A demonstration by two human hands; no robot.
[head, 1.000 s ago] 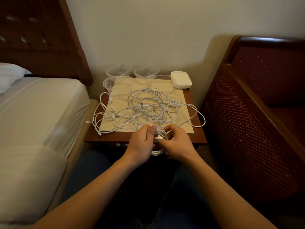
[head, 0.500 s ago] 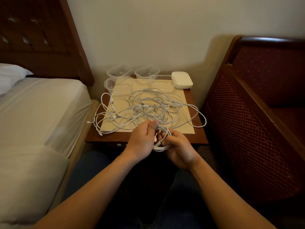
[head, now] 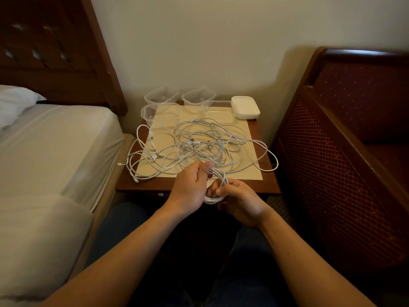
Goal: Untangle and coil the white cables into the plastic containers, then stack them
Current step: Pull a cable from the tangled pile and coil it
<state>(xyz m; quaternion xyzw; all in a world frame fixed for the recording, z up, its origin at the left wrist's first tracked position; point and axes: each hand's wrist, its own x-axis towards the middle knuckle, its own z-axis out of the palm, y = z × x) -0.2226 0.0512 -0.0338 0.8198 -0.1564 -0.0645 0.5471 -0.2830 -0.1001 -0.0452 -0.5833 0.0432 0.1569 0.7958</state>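
— What are the hands doing?
— The left hand [head: 191,187] is pinching the coil [head: 218,187]; the right hand [head: 240,201] is gripping its lower loop at the counter's [head: 269,186] 6 o'clock edge.
— The tangle?
— The cables [head: 199,145] are lying mid-counter, tubs [head: 162,97] at 12 o'clock.

White cables [head: 199,145] lie across a pale cream mat [head: 247,171] on a reddish-brown wooden nightstand [head: 267,187]. The plastic containers [head: 161,97] are clear and colourless; the stacked lids [head: 244,106] are white. The chair [head: 345,165] has dark maroon upholstery, with a fine diamond lattice on its side panel and small pale dots on the backrest. The headboard [head: 55,52] is dark brown. Bed sheet [head: 51,147] and pillow [head: 15,100] are white. The wall [head: 210,41] is plain off-white.
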